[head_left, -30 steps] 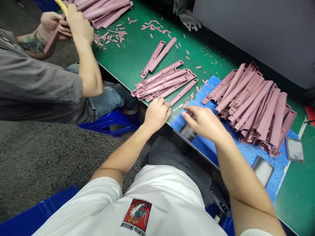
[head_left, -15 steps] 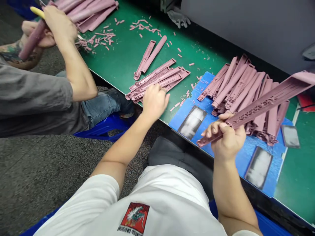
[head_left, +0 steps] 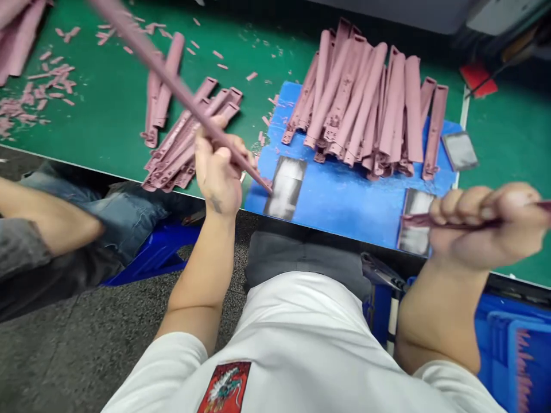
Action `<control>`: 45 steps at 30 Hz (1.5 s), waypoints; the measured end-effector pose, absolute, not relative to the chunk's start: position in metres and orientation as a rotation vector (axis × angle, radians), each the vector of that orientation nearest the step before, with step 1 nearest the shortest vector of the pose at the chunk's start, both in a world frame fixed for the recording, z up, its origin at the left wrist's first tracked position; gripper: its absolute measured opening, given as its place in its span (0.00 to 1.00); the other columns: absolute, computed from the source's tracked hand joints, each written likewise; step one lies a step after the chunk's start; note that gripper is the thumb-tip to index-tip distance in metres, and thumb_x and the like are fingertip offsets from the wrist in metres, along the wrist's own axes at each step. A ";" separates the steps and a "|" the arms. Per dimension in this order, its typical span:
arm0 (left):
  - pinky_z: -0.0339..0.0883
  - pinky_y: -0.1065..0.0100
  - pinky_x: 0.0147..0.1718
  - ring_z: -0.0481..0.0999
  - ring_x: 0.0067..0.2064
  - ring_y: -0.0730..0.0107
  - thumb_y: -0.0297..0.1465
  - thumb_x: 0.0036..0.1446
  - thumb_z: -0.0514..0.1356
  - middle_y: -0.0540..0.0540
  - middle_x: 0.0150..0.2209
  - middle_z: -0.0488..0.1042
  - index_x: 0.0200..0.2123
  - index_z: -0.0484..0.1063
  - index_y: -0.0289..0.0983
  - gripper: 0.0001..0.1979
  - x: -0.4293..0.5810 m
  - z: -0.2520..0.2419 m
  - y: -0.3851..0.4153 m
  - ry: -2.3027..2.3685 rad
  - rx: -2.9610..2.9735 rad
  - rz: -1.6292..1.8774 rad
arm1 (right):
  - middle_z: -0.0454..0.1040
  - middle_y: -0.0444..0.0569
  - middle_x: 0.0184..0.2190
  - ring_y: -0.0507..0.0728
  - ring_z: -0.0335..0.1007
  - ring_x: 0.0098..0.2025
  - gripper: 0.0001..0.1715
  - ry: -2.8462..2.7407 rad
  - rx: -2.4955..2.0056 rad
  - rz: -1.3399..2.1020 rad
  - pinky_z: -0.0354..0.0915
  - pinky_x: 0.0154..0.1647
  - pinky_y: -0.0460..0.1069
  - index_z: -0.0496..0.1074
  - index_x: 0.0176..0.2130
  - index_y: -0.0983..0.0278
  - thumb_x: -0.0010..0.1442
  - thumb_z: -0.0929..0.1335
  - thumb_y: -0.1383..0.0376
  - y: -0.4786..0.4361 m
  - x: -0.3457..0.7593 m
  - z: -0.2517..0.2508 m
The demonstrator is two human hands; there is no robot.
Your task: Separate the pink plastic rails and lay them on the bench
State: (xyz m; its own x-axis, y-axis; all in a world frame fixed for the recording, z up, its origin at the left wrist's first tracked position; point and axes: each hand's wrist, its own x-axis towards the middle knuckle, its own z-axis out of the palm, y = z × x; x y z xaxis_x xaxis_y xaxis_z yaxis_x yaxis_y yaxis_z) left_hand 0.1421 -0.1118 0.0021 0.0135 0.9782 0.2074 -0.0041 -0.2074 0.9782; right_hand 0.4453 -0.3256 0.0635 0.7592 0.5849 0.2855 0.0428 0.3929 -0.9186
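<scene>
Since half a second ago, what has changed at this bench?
The left grip now holds up a long pink strip; none was raised there before. The right grip, still holding another strip, has moved towards the right end of the blue mat. The large pile stayed put on the mat.

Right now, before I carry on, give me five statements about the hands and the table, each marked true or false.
1. The left hand holds a long pink strip. True.
2. The right hand is empty. False: it grips another pink strip.
3. The big pink pile sits on the blue sheet. True.
4. The flat red thing lies on the blue sheet. False: it lies off the sheet, over on the green table.
5. Pink scraps are scattered on the green table. True.
</scene>
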 end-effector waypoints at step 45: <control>0.36 0.64 0.22 0.36 0.22 0.73 0.30 0.79 0.53 0.56 0.23 0.39 0.27 0.47 0.45 0.25 0.257 0.015 -0.098 0.757 1.091 1.440 | 0.37 0.30 0.20 0.47 0.31 0.19 0.47 -0.479 -1.247 -0.070 0.37 0.16 0.50 0.46 0.28 0.50 0.69 0.74 0.28 -0.316 0.545 -0.004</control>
